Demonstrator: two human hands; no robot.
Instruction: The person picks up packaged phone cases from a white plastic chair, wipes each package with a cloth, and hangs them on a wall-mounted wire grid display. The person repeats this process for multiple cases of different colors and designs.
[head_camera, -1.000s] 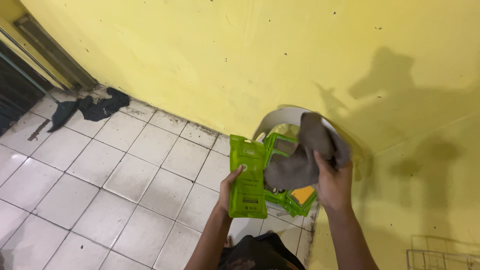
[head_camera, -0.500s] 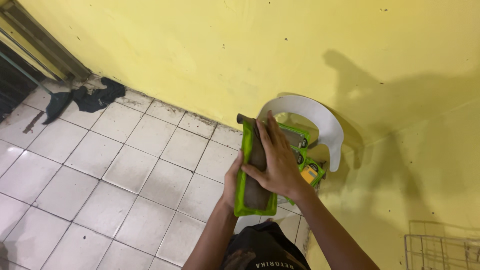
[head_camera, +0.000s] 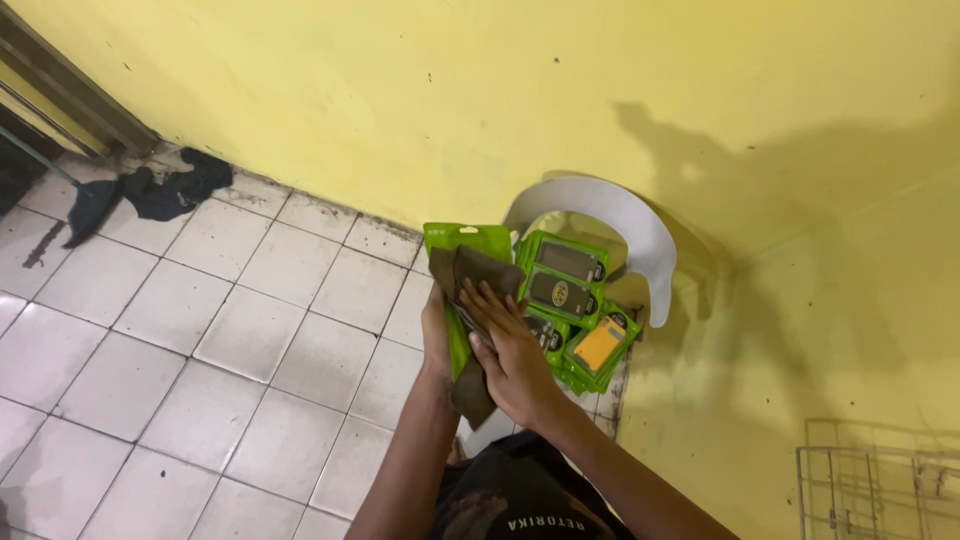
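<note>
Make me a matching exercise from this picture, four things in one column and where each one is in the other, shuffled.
1. brown cloth
2. white curved plastic chair back
3. dark rag
4. grey wire rack

A. bottom right corner
B. on the tiles, far left by the wall
C. under the right hand, over a green flat packet
D. in the wall corner, behind the green packets

Pairs: 1-C, 2-D, 3-B, 4-A

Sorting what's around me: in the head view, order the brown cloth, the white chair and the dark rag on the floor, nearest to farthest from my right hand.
1. Brown cloth: under the right hand.
2. White chair: upper right, by the wall.
3. Dark rag: far left, on the tiles.
</note>
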